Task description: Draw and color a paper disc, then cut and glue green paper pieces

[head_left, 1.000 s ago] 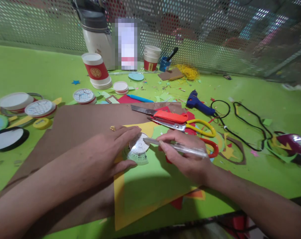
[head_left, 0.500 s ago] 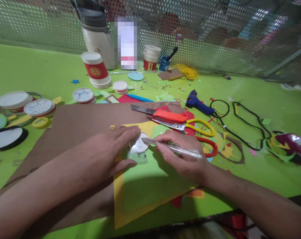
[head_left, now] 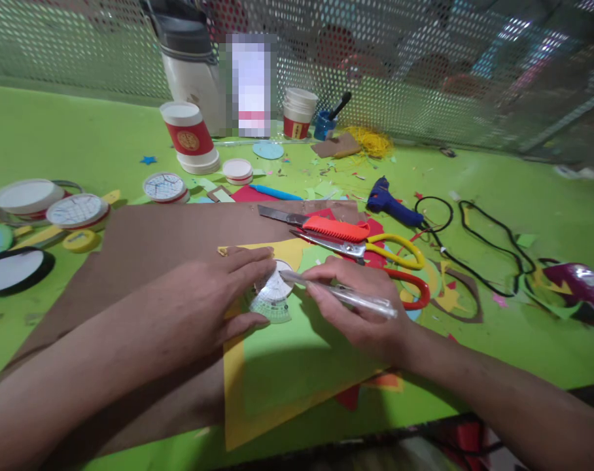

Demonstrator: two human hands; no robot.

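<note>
Pen [head_left: 349,297] was pinched in the closed fingers of the right hand [head_left: 363,333], tip at a white disc [head_left: 284,286] against a clear protractor [head_left: 272,313], above a green sheet [head_left: 301,366]. The left hand [head_left: 221,288] was part-open, thumb and fingers spread at the protractor, apparently steadying it. I judged the step to be marking; the next move seemed to call for a still protractor and a careful stroke. The red-banded cup [head_left: 189,139] bore a gold emblem. Label characters on the stacked cups [head_left: 299,108] and protractor figures proved unreadable; no brand was established.
</note>
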